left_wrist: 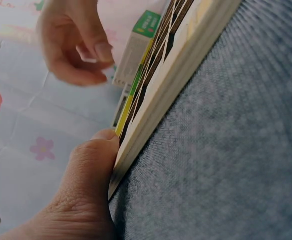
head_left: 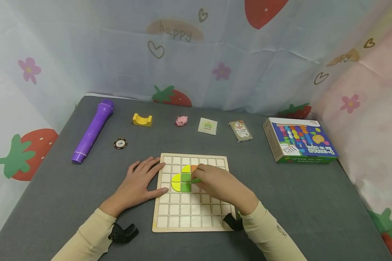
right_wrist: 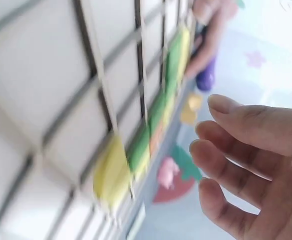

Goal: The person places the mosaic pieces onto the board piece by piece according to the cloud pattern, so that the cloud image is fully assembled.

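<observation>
1. Head view: the wooden grid board point(head_left: 185, 208) sits mid-bench point(head_left: 300, 203), with a patch of yellow tiles point(head_left: 175, 186), green tiles point(head_left: 186, 187) and a bit of an orange tile point(head_left: 194, 168) just toward 11 o'clock from its centre. The left hand point(head_left: 138, 186) lies at the board's 9 o'clock edge, fingers stretched out, thumb over the rim. The right hand point(head_left: 220, 185) comes in from 4 o'clock and covers part of the patch, so no telling from here if it touches a tile. Going round the board: purple microphone point(head_left: 93, 132) and poker chip point(head_left: 120, 143) around 10, yellow block point(head_left: 142, 120) at 11, pink pig point(head_left: 181, 121) and square card point(head_left: 207, 126) near 12, small card box point(head_left: 240, 131) at 1, big colourful box point(head_left: 300, 140) at 2.

2. Left wrist view: the board's edge runs from 1 o'clock down to 7, and the left thumb rests against it around 8. Up at 11 the right hand shows thumb and finger curved with a gap between them — nothing held that I can see.

3. Right wrist view: pretty blurry. The right hand is at 4 o'clock, fingers loosely bent and apart from the thumb — empty. A yellow tile sits in the grid at 7, and the left hand is up at 1.
</observation>
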Action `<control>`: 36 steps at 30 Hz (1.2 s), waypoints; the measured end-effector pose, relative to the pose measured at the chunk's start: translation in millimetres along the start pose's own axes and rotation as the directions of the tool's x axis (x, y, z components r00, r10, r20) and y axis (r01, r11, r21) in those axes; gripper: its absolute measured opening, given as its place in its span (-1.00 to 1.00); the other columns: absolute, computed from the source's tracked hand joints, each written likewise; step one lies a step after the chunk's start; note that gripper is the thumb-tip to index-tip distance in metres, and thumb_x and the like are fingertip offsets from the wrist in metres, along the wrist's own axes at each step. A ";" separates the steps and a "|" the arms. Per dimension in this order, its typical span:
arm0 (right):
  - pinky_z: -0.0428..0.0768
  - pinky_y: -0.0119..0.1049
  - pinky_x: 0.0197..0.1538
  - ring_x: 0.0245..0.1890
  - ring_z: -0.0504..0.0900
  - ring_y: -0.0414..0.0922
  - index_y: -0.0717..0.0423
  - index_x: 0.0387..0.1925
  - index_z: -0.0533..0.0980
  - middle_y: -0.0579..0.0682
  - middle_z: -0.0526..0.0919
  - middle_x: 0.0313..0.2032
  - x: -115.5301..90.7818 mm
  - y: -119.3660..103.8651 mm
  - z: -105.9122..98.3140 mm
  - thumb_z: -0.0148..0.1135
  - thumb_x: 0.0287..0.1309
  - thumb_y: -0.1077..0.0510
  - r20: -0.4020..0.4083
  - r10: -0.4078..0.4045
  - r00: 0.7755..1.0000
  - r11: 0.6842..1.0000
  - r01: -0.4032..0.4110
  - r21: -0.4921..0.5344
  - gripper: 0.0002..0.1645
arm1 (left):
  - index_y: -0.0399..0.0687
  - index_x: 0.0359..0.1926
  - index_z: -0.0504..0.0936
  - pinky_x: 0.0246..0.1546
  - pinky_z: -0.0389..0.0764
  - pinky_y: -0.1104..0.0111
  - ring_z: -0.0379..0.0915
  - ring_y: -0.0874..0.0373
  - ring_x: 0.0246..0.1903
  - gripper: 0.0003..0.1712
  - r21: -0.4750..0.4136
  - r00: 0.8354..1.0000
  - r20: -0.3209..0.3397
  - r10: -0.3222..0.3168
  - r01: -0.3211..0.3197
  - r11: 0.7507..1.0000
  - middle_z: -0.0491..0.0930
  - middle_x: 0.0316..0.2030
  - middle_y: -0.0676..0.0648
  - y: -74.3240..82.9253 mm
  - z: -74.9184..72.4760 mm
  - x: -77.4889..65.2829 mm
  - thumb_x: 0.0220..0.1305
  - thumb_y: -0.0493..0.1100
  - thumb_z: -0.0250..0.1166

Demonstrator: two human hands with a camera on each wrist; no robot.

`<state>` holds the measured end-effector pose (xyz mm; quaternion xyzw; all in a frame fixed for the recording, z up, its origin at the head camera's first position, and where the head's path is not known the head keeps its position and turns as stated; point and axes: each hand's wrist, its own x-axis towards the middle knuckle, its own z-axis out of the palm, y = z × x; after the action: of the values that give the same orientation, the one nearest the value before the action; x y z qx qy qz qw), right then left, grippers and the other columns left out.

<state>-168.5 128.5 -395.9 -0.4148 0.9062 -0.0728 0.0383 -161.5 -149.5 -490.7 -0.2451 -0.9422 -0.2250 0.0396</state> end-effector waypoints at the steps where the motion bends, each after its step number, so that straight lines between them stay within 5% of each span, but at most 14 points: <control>1: 0.60 -0.34 -0.16 -0.22 0.59 -0.23 0.00 -0.09 0.59 -0.11 0.61 -0.18 -5.1 3.2 -3.3 0.34 0.15 0.17 -0.012 0.018 1.000 1.000 -0.018 0.005 -0.74 | 0.09 0.43 0.23 0.29 -0.06 -0.18 -0.02 -0.07 0.42 -0.07 -0.003 1.000 -0.001 0.002 -0.002 1.000 0.15 0.42 -0.08 0.1 0.0 0.1 0.15 0.41 0.18; 7: 0.62 -0.28 -0.17 -0.22 0.62 -0.18 0.09 -0.07 0.57 -0.04 0.62 -0.15 -42.4 25.2 -19.5 0.34 0.14 0.20 -0.015 0.157 0.987 0.987 -0.157 0.035 -0.71 | 0.08 0.42 0.24 0.28 -0.04 -0.18 0.00 -0.08 0.41 -0.06 0.001 1.000 -0.019 0.009 -0.009 1.000 0.17 0.41 -0.09 -1.1 2.0 0.0 0.14 0.42 0.18; 14: 0.58 -0.32 -0.29 -0.32 0.59 -0.23 0.07 -0.10 0.55 -0.10 0.60 -0.25 -92.7 44.4 -23.2 0.33 0.15 0.18 0.052 0.329 0.943 0.940 -0.332 0.081 -0.74 | 0.05 0.40 0.27 0.26 0.00 -0.17 0.04 -0.09 0.39 -0.09 -0.003 0.998 -0.049 0.025 -0.026 1.000 0.20 0.39 -0.12 -1.4 2.6 -0.2 0.14 0.38 0.22; 23: 0.31 -0.34 -0.49 -0.57 0.33 -0.21 0.05 -0.24 0.47 -0.13 0.39 -0.55 -131.2 45.4 -11.7 0.42 0.04 0.05 0.348 0.478 0.807 0.802 -0.562 0.202 -0.67 | 0.07 0.41 0.26 0.27 -0.02 -0.18 0.02 -0.09 0.40 -0.07 0.002 0.999 -0.033 0.014 -0.014 1.000 0.18 0.40 -0.11 -1.4 2.1 -0.1 0.13 0.39 0.22; 36: 0.40 -0.30 -0.41 -0.48 0.37 -0.23 0.08 -0.18 0.49 -0.13 0.45 -0.45 -123.7 45.8 0.9 0.39 0.07 0.17 0.192 0.473 0.860 0.861 -0.497 0.110 -0.71 | 0.06 0.41 0.26 0.26 -0.01 -0.19 0.02 -0.10 0.40 -0.08 -0.002 0.999 -0.033 0.025 -0.025 1.000 0.19 0.40 -0.11 -1.2 2.1 0.4 0.14 0.38 0.22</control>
<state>-121.8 251.6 -403.1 -0.1729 0.9670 -0.0981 0.1596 -162.4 -149.4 -493.0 -0.2533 -0.9380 -0.2293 0.0576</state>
